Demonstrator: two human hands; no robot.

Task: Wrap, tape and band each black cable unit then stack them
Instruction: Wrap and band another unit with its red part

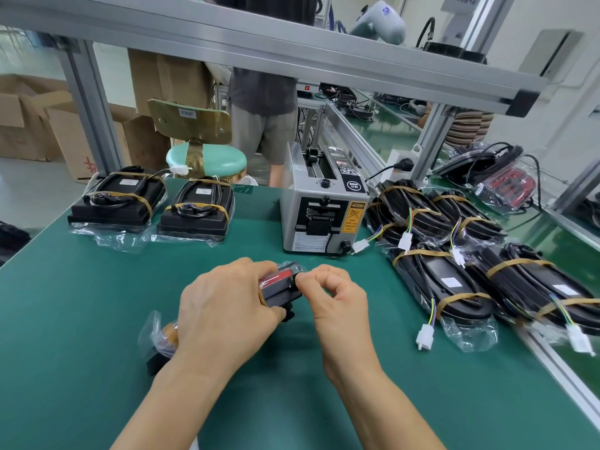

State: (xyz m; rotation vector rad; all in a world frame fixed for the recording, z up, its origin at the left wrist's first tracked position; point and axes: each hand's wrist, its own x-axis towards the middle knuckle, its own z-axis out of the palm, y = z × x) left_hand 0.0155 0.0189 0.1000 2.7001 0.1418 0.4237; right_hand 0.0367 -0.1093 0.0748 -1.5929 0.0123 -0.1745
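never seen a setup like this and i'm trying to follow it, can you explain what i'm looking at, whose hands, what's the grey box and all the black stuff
There is one picture, taken by a camera worn on a person's head, looking down at their own two bare hands over a green work table. No robot is involved.

The left hand grips a small black unit with a red part, wrapped in clear plastic. The right hand pinches at its end.

The grey box behind the hands is a tape dispenser with a yellow caution label.

Far left sit two finished units, each bagged and held by tan rubber bands. On the right lies a pile of banded cable units with white connectors. Someone else stands beyond the table.
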